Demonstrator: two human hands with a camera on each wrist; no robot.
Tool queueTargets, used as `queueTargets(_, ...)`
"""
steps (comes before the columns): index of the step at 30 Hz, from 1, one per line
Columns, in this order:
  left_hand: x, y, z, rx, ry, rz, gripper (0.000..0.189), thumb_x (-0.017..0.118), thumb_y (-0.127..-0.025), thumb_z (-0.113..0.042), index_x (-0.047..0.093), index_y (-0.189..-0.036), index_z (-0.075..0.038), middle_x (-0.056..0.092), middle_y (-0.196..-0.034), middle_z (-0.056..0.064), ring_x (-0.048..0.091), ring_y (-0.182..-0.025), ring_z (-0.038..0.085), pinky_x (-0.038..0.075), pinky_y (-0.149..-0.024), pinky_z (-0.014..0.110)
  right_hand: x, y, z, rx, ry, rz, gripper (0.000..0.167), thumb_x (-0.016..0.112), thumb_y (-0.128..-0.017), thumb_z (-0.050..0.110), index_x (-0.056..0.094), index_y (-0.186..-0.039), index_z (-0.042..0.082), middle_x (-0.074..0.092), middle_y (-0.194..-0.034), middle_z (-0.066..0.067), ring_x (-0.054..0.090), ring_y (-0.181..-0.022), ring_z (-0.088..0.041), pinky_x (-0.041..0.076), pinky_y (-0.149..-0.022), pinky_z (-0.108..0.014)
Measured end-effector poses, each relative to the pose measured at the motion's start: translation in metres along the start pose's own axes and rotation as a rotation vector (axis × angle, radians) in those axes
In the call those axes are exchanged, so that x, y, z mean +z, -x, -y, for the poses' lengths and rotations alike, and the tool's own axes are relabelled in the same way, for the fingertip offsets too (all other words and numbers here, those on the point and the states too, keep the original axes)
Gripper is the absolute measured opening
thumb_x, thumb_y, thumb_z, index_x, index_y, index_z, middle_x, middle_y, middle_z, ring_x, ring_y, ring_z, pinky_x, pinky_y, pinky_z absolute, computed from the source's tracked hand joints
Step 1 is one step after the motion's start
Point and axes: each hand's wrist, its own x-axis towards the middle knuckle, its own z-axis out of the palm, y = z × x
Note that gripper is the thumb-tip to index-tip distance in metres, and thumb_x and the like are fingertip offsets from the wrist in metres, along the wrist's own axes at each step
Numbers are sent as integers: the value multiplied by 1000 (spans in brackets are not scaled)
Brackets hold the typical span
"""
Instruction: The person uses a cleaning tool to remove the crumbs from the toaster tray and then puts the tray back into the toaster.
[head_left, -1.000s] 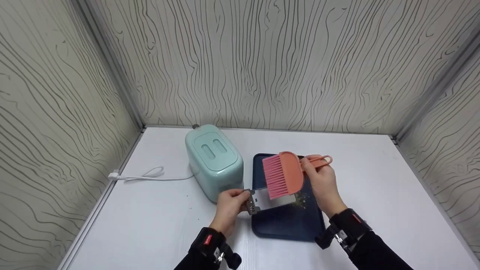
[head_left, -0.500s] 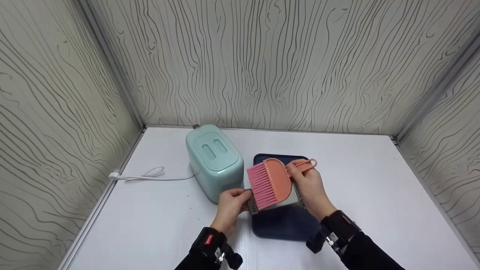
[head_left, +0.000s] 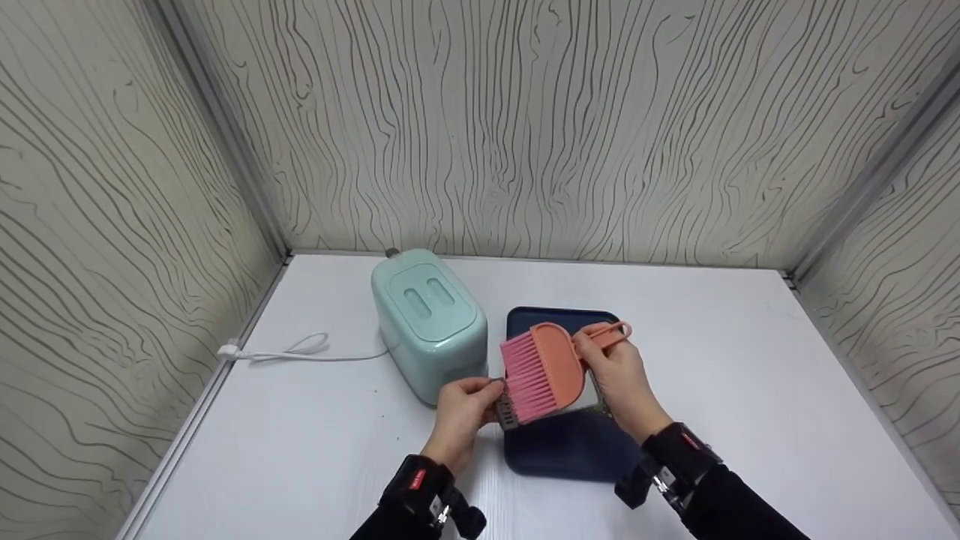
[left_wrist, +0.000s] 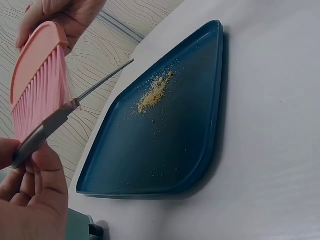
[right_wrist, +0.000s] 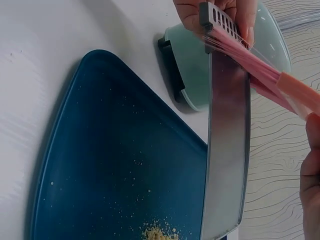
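Observation:
My left hand (head_left: 457, 416) pinches the dark slotted end of a flat metal crumb tray (right_wrist: 227, 150), which is held tilted above a navy-blue tray (head_left: 562, 450). The handle of an orange brush (head_left: 559, 367) is in the grip of my right hand (head_left: 619, 379). Its pink bristles (right_wrist: 250, 62) touch the crumb tray near the slotted end and splay there. A heap of yellowish crumbs (left_wrist: 155, 94) lies in the blue tray, with finer specks scattered around it. In the head view the brush covers much of the crumb tray.
A mint-green toaster (head_left: 427, 322) stands just left of the blue tray, close to my left hand. Its white cord (head_left: 300, 352) runs left to the table edge. A few dark specks lie on the white table (head_left: 330, 450). Patterned panels wall the table in.
The brush in my right hand has moved left and slightly down along the crumb tray, ending by its slotted end. My left hand and the crumb tray have hardly moved.

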Motion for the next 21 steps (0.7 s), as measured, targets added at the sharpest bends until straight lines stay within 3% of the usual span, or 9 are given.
queueTargets(8, -3, 0, 0, -7, -15, 0, 24, 68, -94, -7, 69, -107, 13, 67, -83, 8, 61, -65, 12, 56, -61, 24, -12, 0, 0, 27, 112, -36, 32, 61, -105, 31, 62, -117, 1, 63, -99, -11, 61, -82, -15, 55, -73, -27)
queueTargets(17, -5, -1, -2, -9, -14, -1, 21, 67, -95, -6, 69, -107, 12, 66, -85, 7, 62, -67, 12, 56, -64, 24, -30, -5, -1, 0, 125, -74, 32, 60, -105, 27, 60, -119, -1, 64, -101, -11, 64, -88, -14, 56, -76, -25)
queueTargets(21, -6, -2, -1, -4, -7, 7, 20, 67, -96, -6, 69, -105, 12, 65, -82, 6, 61, -67, 12, 56, -64, 24, -38, -7, 0, 27, 160, -121, 32, 61, -104, 28, 61, -117, -1, 64, -100, -7, 62, -87, -10, 54, -76, -22)
